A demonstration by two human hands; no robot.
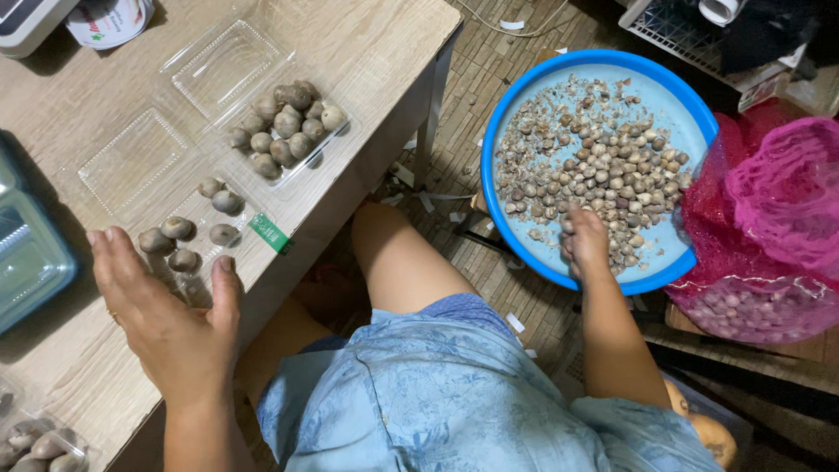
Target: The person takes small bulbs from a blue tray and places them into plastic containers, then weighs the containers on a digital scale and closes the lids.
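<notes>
Reaching right hand (584,240) into blue basin (524,79) of nuts (603,166).

A bright blue basin (516,105) holds grey-brown nuts (603,166); beside it, magenta mesh bags (769,201). The counter (376,44) is pale woodgrain, the garment (446,393) mottled light blue.

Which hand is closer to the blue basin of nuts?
Right. The right hand is inside the blue basin, on the nuts; the left hand is far off over the wooden table.
</notes>
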